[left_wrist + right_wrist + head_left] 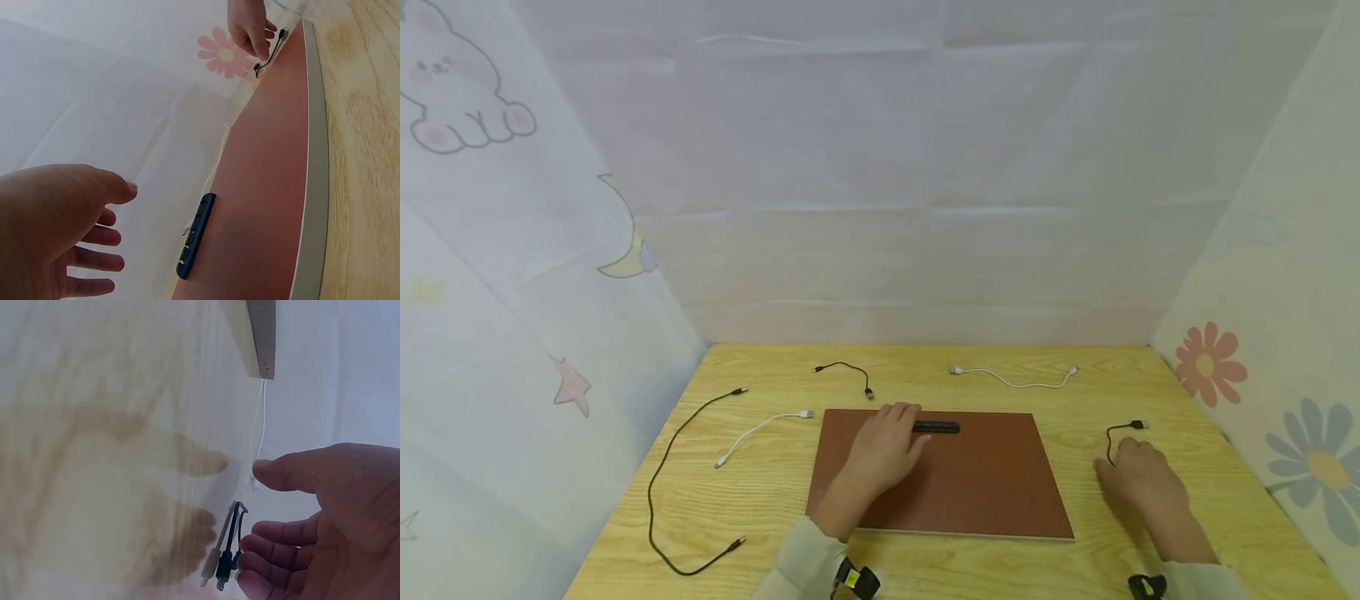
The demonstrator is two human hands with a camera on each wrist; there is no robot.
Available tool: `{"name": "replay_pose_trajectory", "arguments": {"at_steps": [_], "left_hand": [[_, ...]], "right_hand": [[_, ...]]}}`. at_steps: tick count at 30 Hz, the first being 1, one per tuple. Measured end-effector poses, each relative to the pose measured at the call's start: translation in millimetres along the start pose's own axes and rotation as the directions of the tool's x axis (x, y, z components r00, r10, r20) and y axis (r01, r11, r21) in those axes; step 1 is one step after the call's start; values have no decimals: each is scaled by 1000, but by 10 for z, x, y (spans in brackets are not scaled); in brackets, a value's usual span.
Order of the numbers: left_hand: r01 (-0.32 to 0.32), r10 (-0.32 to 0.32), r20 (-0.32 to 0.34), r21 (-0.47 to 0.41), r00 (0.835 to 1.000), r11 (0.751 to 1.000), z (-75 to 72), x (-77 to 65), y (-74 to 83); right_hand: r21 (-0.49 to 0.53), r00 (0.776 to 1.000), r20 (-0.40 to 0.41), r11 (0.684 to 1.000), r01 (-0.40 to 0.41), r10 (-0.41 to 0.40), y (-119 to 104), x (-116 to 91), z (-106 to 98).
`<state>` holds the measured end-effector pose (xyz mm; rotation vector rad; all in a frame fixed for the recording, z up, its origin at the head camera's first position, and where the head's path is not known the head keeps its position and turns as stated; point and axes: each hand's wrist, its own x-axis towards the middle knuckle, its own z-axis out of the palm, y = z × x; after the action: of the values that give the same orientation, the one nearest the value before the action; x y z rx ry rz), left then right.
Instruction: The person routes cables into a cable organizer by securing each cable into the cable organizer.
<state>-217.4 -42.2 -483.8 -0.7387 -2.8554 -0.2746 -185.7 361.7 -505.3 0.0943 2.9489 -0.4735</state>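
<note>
A brown board (985,492) lies on the wooden table, with a black slotted cable holder strip (945,427) near its far edge. Over the board's left part, my left hand (883,446) hovers beside the strip and covers one end of it in the head view. The left wrist view shows the whole strip (197,234) and my left fingers apart from it. To the right of the board is a short black cable (1109,442) with a USB plug. My right hand (1146,479) is just above its near end, thumb and fingers parted around nothing; the cable's plugs (224,569) appear beside the fingertips.
A long black cable (651,483) curves along the table's left side, near a short white cable (760,427). Toward the back lie another short black cable (853,367) and a white cable (1018,385). Printed cloth walls (880,275) surround the table.
</note>
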Motion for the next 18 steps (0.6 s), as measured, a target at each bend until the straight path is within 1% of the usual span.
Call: {"name": "replay_pose_trajectory", "arguments": {"at_steps": [6,11,15,18], "left_hand": [[-4,4,9,4,1000,1000,17,27,52],[-10,10,5,3,1000,1000,29,58,113],[-19,18,24,11,1000,1000,41,91,178],[-24,23,36,18,999,1000,50,106,227]], "right_hand": [[4,999,29,1000,-17,17,-8,-15,-9],[1,996,82,1000,-30,30,-6,1,-30],[-9,992,123,1000,-14,15,8,17,-44],[-23,992,127,1000,19,-16,21,26,-41]]}}
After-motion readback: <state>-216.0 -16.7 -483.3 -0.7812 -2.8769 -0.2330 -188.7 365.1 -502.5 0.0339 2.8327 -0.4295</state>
